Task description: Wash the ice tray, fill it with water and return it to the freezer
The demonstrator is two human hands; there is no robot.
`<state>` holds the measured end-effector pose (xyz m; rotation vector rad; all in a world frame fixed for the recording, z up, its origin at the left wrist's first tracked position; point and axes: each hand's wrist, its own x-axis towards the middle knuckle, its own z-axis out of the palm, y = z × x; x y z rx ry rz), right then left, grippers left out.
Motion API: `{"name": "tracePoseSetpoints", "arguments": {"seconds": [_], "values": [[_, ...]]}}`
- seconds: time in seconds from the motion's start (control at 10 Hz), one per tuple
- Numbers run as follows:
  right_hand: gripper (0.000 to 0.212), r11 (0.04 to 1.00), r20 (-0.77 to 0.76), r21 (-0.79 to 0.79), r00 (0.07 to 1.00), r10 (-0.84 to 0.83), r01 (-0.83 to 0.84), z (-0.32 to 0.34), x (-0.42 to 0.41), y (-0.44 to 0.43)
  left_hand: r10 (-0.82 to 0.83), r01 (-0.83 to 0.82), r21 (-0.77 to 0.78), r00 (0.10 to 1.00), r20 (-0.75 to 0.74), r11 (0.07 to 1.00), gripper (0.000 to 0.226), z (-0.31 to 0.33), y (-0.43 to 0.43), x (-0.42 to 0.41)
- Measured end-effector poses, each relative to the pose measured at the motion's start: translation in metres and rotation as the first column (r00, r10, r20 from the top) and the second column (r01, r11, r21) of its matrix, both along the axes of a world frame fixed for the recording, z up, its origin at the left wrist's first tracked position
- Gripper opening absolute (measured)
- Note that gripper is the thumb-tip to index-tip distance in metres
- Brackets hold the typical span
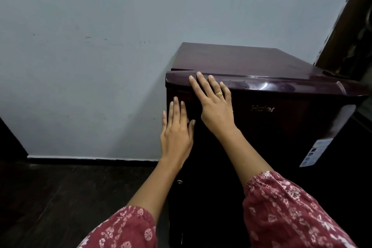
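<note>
A small dark maroon fridge (281,127) stands against the pale wall, its door shut. My left hand (177,129) lies flat with straight fingers on the door's left edge. My right hand (213,104), with a gold ring, lies flat higher up, its fingertips on the door's top rim. Neither hand holds anything. The ice tray is not in view. A few water drops sit on the door's top rim.
A pale grey wall (90,66) runs to the left of the fridge, above a dark floor (60,197). A dark wooden door frame (346,26) rises at the right. A white sticker (316,151) is on the fridge's right side.
</note>
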<state>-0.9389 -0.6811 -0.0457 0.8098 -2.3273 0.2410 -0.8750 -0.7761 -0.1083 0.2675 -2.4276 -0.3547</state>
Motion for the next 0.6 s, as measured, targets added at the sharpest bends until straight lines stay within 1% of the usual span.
{"name": "tracePoseSetpoints", "arguments": {"seconds": [0.2, 0.3, 0.4, 0.5, 0.6], "values": [[0.082, 0.999, -0.043, -0.011, 0.998, -0.042, 0.041, -0.006, -0.008, -0.007, -0.015, 0.014, -0.021, 0.998, -0.058, 1.0, 0.054, -0.005, -0.005, -0.011], [0.087, 0.999, -0.013, 0.006, 0.999, -0.048, 0.048, -0.005, -0.005, -0.005, -0.024, 0.023, -0.04, 0.999, -0.023, 0.999, 0.055, -0.004, -0.005, -0.008], [0.086, 1.0, 0.04, -0.011, 0.999, 0.003, -0.003, 0.003, 0.001, -0.003, -0.005, 0.006, -0.035, 0.999, 0.034, 0.999, 0.058, 0.0, -0.007, -0.006], [0.067, 0.999, 0.023, 0.0, 0.999, 0.049, -0.049, -0.008, 0.011, 0.017, -0.001, 0.002, -0.049, 1.0, 0.025, 0.999, 0.058, 0.002, -0.005, -0.001], [0.059, 1.0, 0.13, -0.025, 0.992, 0.003, 0.001, -0.035, 0.036, 0.049, -0.119, 0.116, -0.162, 0.993, -0.005, 0.98, 0.057, -0.003, 0.013, 0.008]]}}
